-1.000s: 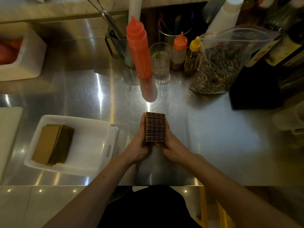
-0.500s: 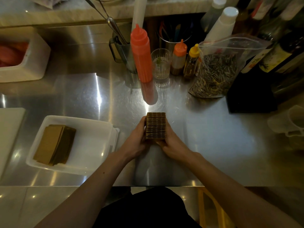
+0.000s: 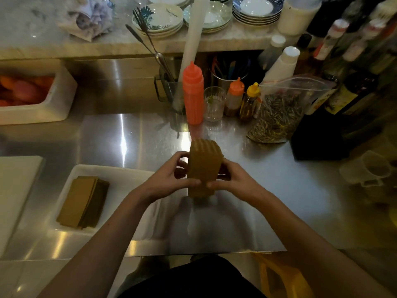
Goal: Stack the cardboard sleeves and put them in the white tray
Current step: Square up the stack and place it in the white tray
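Grip, both hands: left hand (image 3: 169, 179) and right hand (image 3: 234, 179) clasp the stack (image 3: 202, 166) from either side, thumbs across its near face, fingers round its sides.

Item 1, stack: cardboard pieces pressed into one block. Position: middle of the bench (image 3: 279, 190), nearer the front edge than the back, just right of the tray. Change noted: a second ago it stood on edge on the bench, corrugated edges up, my palms squaring its sides. It is now tipped back, broad face toward me, and looks raised off the bench, though blur at its foot leaves that unsure.

Item 2, tray (image 3: 107, 168): white, front-left part of the bench, unmoved. Contents: sleeves (image 3: 83, 201) lying flat along its left side, white floor showing to their right.

Reading: squaring appears finished and the carry seems to have begun. Left to do: swing the block leftward over the tray's rim and lay it flat on the white floor beside the sleeves.

Caution: only side pressure holds the block, so easing either hand may let the middle pieces slide out.
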`<move>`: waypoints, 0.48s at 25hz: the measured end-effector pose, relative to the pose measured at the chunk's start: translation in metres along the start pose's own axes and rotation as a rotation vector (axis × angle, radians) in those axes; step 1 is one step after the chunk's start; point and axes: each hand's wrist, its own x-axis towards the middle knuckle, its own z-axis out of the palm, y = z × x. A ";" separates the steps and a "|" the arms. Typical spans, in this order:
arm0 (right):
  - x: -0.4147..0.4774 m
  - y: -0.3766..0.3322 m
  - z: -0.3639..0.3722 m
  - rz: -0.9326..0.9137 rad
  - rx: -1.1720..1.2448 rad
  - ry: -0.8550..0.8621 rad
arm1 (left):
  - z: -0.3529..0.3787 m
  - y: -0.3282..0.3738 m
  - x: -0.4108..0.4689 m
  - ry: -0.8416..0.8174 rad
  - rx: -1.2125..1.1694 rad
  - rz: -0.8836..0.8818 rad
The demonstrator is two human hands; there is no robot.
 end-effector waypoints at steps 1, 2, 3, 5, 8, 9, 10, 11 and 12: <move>0.000 -0.009 0.003 -0.002 0.026 0.012 | -0.007 0.005 -0.004 -0.004 -0.037 -0.006; 0.001 -0.019 0.008 -0.002 0.052 0.026 | -0.013 0.009 -0.009 0.002 -0.077 -0.002; 0.001 -0.027 0.014 0.005 0.080 0.044 | -0.018 0.013 -0.014 0.014 -0.112 0.005; 0.001 -0.044 0.033 0.021 0.147 0.088 | -0.031 0.014 -0.027 0.034 -0.183 0.020; 0.003 -0.064 0.072 0.076 0.212 0.149 | -0.052 0.003 -0.047 0.068 -0.280 -0.001; 0.003 -0.066 0.084 0.096 0.218 0.164 | -0.057 -0.002 -0.053 0.080 -0.303 -0.015; 0.005 -0.068 0.102 0.114 0.212 0.172 | -0.066 -0.012 -0.063 0.093 -0.325 -0.032; 0.006 -0.067 0.118 0.133 0.201 0.172 | -0.074 -0.020 -0.071 0.104 -0.337 -0.050; 0.007 -0.066 0.129 0.151 0.190 0.161 | -0.078 -0.029 -0.075 0.111 -0.342 -0.070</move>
